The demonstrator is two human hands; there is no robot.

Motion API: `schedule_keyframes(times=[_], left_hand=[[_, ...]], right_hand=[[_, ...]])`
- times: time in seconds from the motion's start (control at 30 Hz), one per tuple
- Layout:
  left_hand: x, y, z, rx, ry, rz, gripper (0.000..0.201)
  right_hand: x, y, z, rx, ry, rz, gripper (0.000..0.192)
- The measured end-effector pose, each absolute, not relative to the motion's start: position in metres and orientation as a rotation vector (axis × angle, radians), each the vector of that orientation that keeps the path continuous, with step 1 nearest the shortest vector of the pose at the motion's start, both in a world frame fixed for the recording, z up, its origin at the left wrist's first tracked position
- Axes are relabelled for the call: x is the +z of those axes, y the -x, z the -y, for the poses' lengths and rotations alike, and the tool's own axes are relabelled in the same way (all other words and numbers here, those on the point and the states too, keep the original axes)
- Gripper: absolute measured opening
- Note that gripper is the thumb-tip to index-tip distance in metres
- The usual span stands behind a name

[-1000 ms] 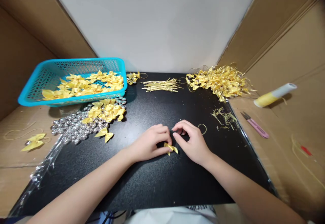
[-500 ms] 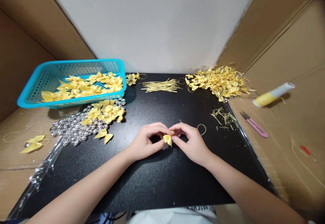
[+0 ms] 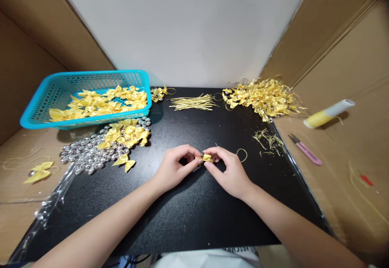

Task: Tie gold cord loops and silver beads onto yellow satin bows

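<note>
A small yellow ribbon bow (image 3: 207, 157) is pinched between my two hands above the black tabletop. My left hand (image 3: 178, 166) grips its left end with thumb and fingertips. On the other side, my right hand (image 3: 227, 168) pinches the bow's right part. A thin needle-like tip (image 3: 216, 144) sticks up behind my right fingers; what it belongs to is hidden. Just beyond that hand a loop of gold cord (image 3: 242, 155) lies on the table. Left of my hands rests a loose yellow bow (image 3: 124, 162), beside a heap of silver beads (image 3: 91, 154).
A turquoise basket (image 3: 39, 116) of yellow bows stands at the back left. Gold cords (image 3: 193, 102) lie at the back centre. A pile of corded bows (image 3: 264, 97) sits back right, near cord scraps (image 3: 269, 141), pink snips (image 3: 306, 152) and a thread spool (image 3: 330, 113).
The bow has turned in my fingers and shifted slightly right and up. My left fingertips have moved to its left end. The surroundings look the same.
</note>
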State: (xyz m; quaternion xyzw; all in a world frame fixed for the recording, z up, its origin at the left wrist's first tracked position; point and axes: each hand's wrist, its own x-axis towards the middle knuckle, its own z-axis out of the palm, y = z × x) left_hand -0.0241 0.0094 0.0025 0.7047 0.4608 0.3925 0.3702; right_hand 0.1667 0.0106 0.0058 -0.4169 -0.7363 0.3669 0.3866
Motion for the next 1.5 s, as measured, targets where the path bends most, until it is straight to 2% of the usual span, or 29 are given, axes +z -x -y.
schedule_keyframes(times=[0.1, 0.4, 0.7, 1.0, 1.3, 1.5], left_hand=[[0.005, 0.026, -0.01, 1.032, -2.005, -1.11, 0.005], [0.006, 0.026, -0.01, 1.029, -2.224, -1.014, 0.007], [0.007, 0.024, -0.01, 1.088, -2.308, -0.915, 0.009], [0.011, 0.024, -0.009, 1.041, -2.056, -1.096, 0.006], [0.005, 0.024, -0.009, 0.925, -1.678, -1.099, 0.018], [0.011, 0.024, -0.009, 0.829, -1.881, -1.079, 0.017]], right_hand=[[0.006, -0.168, -0.011, 0.914, 1.069, 1.878, 0.006], [0.002, -0.169, -0.011, 0.691, 1.086, 2.187, 0.013], [0.006, -0.17, -0.012, 0.616, 1.134, 2.302, 0.009], [0.012, -0.169, -0.012, 0.849, 1.085, 2.278, 0.016], [0.013, -0.174, -0.013, 1.067, 0.894, 2.15, 0.02], [0.011, -0.175, -0.014, 1.054, 0.892, 2.138, 0.02]])
